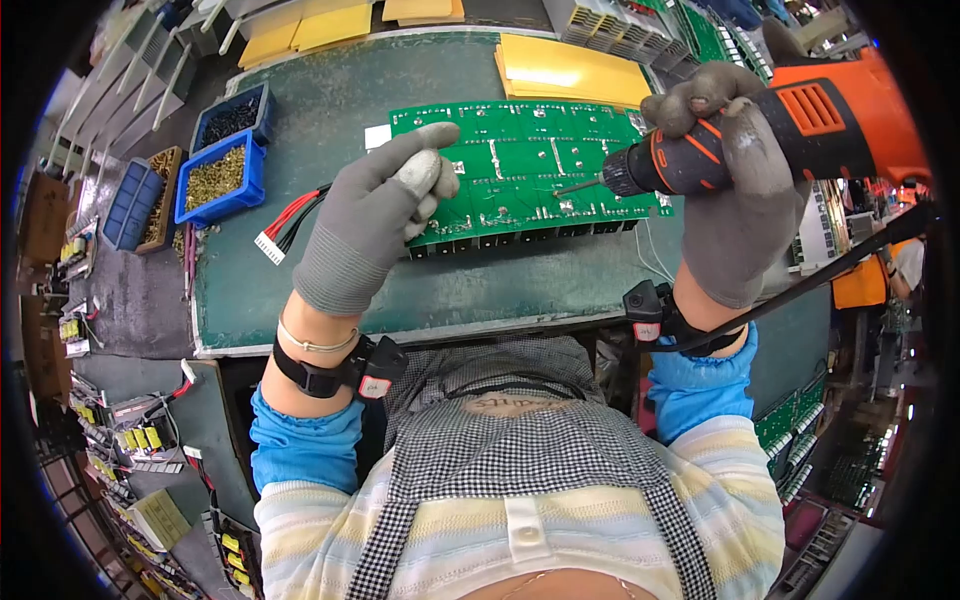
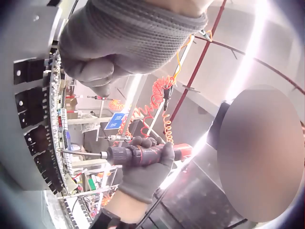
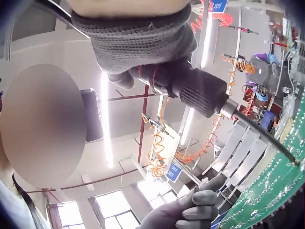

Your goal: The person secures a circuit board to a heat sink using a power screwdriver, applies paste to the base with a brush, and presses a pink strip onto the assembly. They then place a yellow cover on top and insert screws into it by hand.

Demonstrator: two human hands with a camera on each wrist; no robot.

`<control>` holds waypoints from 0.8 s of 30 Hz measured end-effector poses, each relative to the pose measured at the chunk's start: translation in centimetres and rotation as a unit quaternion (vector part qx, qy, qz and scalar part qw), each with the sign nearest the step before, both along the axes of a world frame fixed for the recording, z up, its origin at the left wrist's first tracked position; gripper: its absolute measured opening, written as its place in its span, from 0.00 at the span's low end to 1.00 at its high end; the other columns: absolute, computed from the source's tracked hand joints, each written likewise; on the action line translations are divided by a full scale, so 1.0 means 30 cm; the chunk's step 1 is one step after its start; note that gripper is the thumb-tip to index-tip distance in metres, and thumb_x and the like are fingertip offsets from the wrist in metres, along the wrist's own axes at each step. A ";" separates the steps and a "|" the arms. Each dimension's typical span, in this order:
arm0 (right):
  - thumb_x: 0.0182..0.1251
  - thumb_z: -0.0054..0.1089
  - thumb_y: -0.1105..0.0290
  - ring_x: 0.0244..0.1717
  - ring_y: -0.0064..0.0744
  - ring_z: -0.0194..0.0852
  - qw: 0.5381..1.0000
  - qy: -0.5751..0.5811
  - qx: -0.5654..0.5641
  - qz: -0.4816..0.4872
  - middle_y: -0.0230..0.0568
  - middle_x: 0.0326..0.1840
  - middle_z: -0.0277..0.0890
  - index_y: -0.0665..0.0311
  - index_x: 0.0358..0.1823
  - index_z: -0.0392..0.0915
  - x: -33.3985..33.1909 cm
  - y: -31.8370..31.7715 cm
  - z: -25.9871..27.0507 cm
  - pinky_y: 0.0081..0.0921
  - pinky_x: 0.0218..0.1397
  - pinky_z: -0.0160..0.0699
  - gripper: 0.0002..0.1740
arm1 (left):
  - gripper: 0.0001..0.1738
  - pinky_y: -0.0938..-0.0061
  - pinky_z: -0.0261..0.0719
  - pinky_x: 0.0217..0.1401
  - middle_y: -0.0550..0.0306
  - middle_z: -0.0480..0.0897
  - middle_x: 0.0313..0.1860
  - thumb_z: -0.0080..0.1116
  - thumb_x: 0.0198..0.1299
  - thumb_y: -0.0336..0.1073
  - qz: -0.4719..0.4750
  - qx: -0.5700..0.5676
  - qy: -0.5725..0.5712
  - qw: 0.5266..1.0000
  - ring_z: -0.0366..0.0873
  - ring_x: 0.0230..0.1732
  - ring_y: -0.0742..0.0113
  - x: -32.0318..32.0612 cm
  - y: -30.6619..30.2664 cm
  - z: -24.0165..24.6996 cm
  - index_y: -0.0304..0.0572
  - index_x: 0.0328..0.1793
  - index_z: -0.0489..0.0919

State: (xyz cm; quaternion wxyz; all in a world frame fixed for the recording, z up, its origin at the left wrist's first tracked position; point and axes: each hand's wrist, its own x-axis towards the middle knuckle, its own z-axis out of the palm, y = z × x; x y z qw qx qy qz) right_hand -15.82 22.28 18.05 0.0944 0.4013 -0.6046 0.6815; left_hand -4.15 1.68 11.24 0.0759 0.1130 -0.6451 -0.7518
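My gloved right hand [image 1: 745, 190] grips an orange and black power drill [image 1: 815, 120] around its body. The drill's long thin bit [image 3: 267, 136] points left, its tip right at the face of a green circuit board [image 1: 520, 165]. Solder joints cover the board's upper side, and black components line its near edge. My gloved left hand [image 1: 385, 205] is over the board's left end, with the index finger extended, the other fingers curled and the thumb against them. Nothing shows between these fingers; the inside of the palm is hidden.
Left on the green-topped table [image 1: 300, 320] are a white connector [image 1: 269, 248] with red and black wires and a blue bin [image 1: 250, 195] of brass-coloured screws. A bin [image 1: 228, 118] of dark small parts adjoins it. Yellow sheets [image 1: 570, 70] lie behind the board.
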 end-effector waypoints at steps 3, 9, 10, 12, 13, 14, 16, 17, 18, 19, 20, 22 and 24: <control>0.63 0.53 0.66 0.35 0.33 0.74 1.000 -0.003 0.015 0.017 0.41 0.36 0.71 0.70 0.40 0.71 -0.021 -0.023 -0.003 0.39 0.46 0.75 0.12 | 0.23 0.88 0.58 0.27 0.64 0.73 0.32 0.44 0.72 0.37 -0.004 0.081 -0.003 0.997 0.60 0.25 0.83 -0.017 -0.020 -0.025 0.27 0.66 0.69; 0.62 0.52 0.62 0.34 0.30 0.69 0.989 -0.081 0.003 0.126 0.39 0.36 0.69 0.68 0.38 0.70 -0.107 -0.077 -0.008 0.35 0.43 0.71 0.15 | 0.22 0.88 0.58 0.24 0.61 0.75 0.33 0.46 0.71 0.38 -0.011 0.093 -0.032 0.995 0.59 0.23 0.83 -0.021 -0.028 -0.029 0.27 0.63 0.70; 0.62 0.52 0.62 0.33 0.30 0.69 0.988 -0.071 0.004 0.137 0.39 0.36 0.69 0.69 0.38 0.70 -0.102 -0.078 -0.007 0.35 0.43 0.71 0.15 | 0.22 0.87 0.59 0.24 0.61 0.76 0.33 0.47 0.71 0.39 -0.006 0.089 -0.037 0.995 0.59 0.23 0.83 -0.021 -0.030 -0.029 0.27 0.62 0.71; 0.61 0.51 0.63 0.33 0.29 0.68 0.985 -0.053 0.002 0.162 0.38 0.36 0.68 0.69 0.38 0.70 -0.095 -0.080 -0.015 0.35 0.41 0.70 0.14 | 0.21 0.88 0.59 0.23 0.61 0.76 0.32 0.49 0.70 0.40 -0.022 0.093 -0.025 0.995 0.60 0.23 0.83 -0.019 -0.036 -0.041 0.28 0.60 0.72; 0.60 0.49 0.63 0.33 0.30 0.68 0.981 -0.069 -0.012 0.183 0.39 0.35 0.67 0.69 0.38 0.69 -0.103 -0.078 -0.023 0.35 0.42 0.69 0.15 | 0.21 0.88 0.59 0.23 0.61 0.76 0.32 0.50 0.70 0.40 -0.030 0.092 -0.019 0.995 0.61 0.23 0.83 -0.016 -0.040 -0.046 0.28 0.59 0.73; 0.60 0.50 0.62 0.33 0.31 0.68 0.985 -0.073 0.015 0.155 0.39 0.35 0.67 0.69 0.38 0.69 -0.098 -0.078 -0.014 0.35 0.42 0.69 0.15 | 0.20 0.88 0.59 0.23 0.60 0.77 0.32 0.51 0.69 0.40 -0.031 0.099 -0.009 0.995 0.62 0.24 0.84 -0.018 -0.042 -0.048 0.29 0.58 0.73; 0.60 0.50 0.61 0.32 0.31 0.68 0.990 -0.083 0.067 0.097 0.39 0.33 0.66 0.69 0.38 0.69 -0.068 -0.074 0.020 0.35 0.43 0.69 0.16 | 0.18 0.89 0.59 0.22 0.60 0.78 0.32 0.53 0.68 0.40 -0.033 0.111 0.008 0.993 0.63 0.24 0.84 -0.017 -0.037 -0.046 0.30 0.55 0.75; 0.61 0.52 0.58 0.31 0.32 0.68 0.991 -0.087 0.034 0.094 0.40 0.29 0.68 0.69 0.37 0.70 -0.058 -0.070 0.028 0.34 0.44 0.68 0.18 | 0.17 0.89 0.59 0.22 0.60 0.78 0.33 0.54 0.67 0.39 -0.028 0.108 0.010 0.994 0.64 0.25 0.84 -0.012 -0.032 -0.044 0.31 0.54 0.75; 0.61 0.54 0.58 0.31 0.32 0.68 0.991 -0.062 0.045 0.109 0.40 0.29 0.67 0.70 0.37 0.70 -0.069 -0.054 0.029 0.34 0.45 0.69 0.19 | 0.16 0.90 0.59 0.22 0.59 0.79 0.33 0.55 0.67 0.38 -0.022 0.103 0.014 0.994 0.64 0.25 0.84 -0.012 -0.029 -0.039 0.31 0.53 0.75; 0.61 0.55 0.58 0.31 0.32 0.68 0.990 -0.037 0.055 0.123 0.40 0.28 0.67 0.70 0.38 0.70 -0.078 -0.039 0.031 0.33 0.45 0.70 0.19 | 0.15 0.90 0.59 0.22 0.59 0.79 0.34 0.56 0.66 0.37 -0.015 0.098 0.018 0.995 0.65 0.26 0.84 -0.011 -0.030 -0.031 0.32 0.52 0.76; 0.61 0.56 0.59 0.32 0.32 0.69 0.990 -0.044 0.052 0.124 0.40 0.29 0.68 0.71 0.38 0.70 -0.072 -0.037 0.027 0.33 0.45 0.71 0.19 | 0.15 0.90 0.60 0.22 0.58 0.79 0.34 0.56 0.66 0.36 -0.023 0.108 0.027 0.994 0.66 0.27 0.84 -0.008 -0.031 -0.021 0.33 0.52 0.76; 0.60 0.57 0.61 0.33 0.33 0.71 0.989 -0.057 0.045 0.126 0.41 0.32 0.69 0.71 0.39 0.70 -0.060 -0.038 0.021 0.34 0.46 0.73 0.18 | 0.14 0.91 0.61 0.23 0.58 0.80 0.35 0.58 0.65 0.35 -0.043 0.130 0.040 0.990 0.67 0.28 0.84 0.002 -0.024 -0.007 0.34 0.52 0.76; 0.61 0.56 0.61 0.34 0.33 0.72 0.987 -0.079 0.080 0.113 0.42 0.35 0.70 0.71 0.40 0.70 -0.057 -0.046 0.060 0.34 0.47 0.74 0.18 | 0.15 0.91 0.61 0.22 0.59 0.78 0.35 0.58 0.66 0.40 -0.063 0.178 0.026 0.982 0.66 0.27 0.83 0.001 -0.005 -0.010 0.35 0.51 0.75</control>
